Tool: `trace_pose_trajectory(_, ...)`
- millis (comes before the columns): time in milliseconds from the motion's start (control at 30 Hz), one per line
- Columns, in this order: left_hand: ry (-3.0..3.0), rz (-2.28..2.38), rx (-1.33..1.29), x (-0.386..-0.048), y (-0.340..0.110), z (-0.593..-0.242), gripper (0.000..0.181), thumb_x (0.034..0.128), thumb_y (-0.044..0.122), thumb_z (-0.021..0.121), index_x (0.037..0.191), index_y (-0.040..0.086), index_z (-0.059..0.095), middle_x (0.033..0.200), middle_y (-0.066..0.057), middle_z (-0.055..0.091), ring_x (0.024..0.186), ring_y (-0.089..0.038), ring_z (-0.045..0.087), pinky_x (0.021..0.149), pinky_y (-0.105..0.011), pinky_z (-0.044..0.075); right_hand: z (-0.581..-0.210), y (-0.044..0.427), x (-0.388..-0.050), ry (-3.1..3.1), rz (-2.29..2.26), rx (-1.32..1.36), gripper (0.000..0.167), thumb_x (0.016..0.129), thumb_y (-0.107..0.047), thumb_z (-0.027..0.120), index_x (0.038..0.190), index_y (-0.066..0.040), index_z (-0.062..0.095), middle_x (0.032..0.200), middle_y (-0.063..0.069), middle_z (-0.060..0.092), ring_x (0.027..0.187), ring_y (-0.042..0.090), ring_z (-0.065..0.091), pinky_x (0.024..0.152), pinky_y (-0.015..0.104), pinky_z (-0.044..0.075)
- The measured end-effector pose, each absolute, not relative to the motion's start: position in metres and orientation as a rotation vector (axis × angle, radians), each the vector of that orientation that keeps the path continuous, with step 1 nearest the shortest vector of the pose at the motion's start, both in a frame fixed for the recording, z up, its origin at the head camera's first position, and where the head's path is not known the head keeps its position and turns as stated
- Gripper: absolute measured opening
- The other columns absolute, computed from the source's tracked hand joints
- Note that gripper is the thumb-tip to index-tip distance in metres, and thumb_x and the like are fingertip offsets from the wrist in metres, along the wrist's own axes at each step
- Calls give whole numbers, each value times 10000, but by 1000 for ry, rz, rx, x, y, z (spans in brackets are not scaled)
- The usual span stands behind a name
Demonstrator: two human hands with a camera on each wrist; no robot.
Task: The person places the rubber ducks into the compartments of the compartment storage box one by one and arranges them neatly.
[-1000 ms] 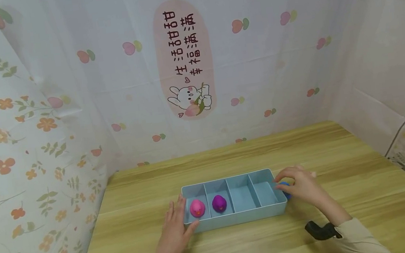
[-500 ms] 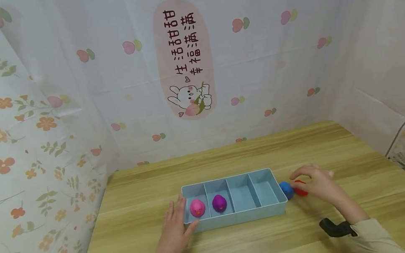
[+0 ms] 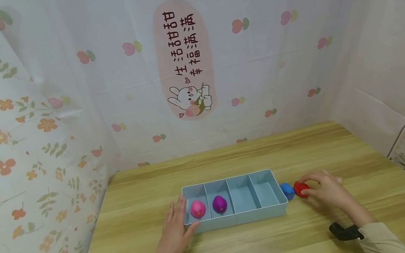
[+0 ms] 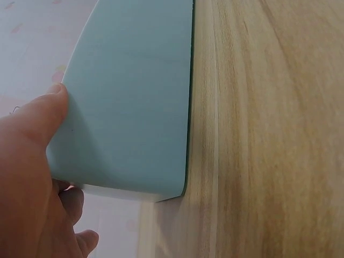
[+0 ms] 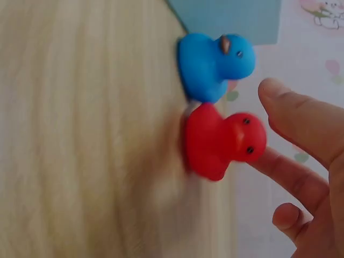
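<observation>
A light blue box (image 3: 236, 219) with several compartments in a row stands on the table. A pink toy duck (image 3: 197, 208) sits in its leftmost compartment and a purple toy duck (image 3: 219, 204) in the one beside it. My left hand (image 3: 176, 224) rests against the box's left end, thumb along the front wall; the left wrist view shows the thumb tip at the rim. A blue toy duck (image 5: 209, 67) sits outside, close by the right end. Beside it is a red toy duck (image 5: 220, 142). My right hand (image 3: 325, 189) spreads thumb and finger about the red duck, thumb apart from it.
The wooden table (image 3: 240, 248) extends around the box. A printed cloth (image 3: 126, 89) hangs behind, and more patterned cloth closes in both sides. Black wrist mounts (image 3: 346, 232) sit near the sleeves.
My right hand has moved right, from the blue duck to the red one. Both ducks now show beside the box. The left hand and the box have stayed in place.
</observation>
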State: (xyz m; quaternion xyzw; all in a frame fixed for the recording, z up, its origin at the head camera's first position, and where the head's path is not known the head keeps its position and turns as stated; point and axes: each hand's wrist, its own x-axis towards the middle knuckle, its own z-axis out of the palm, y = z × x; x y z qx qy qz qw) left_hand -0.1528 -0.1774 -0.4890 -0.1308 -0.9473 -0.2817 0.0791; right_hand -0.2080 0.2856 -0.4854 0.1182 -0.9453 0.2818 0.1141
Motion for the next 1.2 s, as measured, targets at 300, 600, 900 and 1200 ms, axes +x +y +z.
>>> trace_pose_trajectory(300,-2838,-847,-380,-152,-178,-487,716,932,371,586,1477,8,296,1558,-163,269,1410,-488,187,1134,-615,188,-497,296,-213,-2838,798,366,532,702,-296,834,1174,-129,655,1210,169,645,1016,307,462,673,416,197)
trace_pose_trajectory(600,-2821,-850,-382,-150,-178,-487,706,927,344,599,1467,-5,308,1549,-176,280,1403,-495,198,1135,-608,191,-509,295,-209,-2833,905,322,538,707,-275,832,1189,-125,645,1211,184,631,1075,323,413,724,461,187)
trace_pose_trajectory(900,-2822,-846,-380,-150,-179,-490,706,929,364,590,1471,9,309,1551,-165,286,1406,-489,198,1134,-607,197,-514,291,-207,-2821,889,289,443,753,-285,802,1150,-143,667,1187,165,648,1056,284,420,692,435,185)
trace_pose_trajectory(1200,-2833,-872,-374,-150,-177,-487,719,929,388,585,1477,17,304,1559,-150,274,1416,-479,179,1141,-604,178,-506,290,-204,-2810,893,269,399,776,-269,787,1132,-127,674,1131,182,668,1025,297,446,681,421,175)
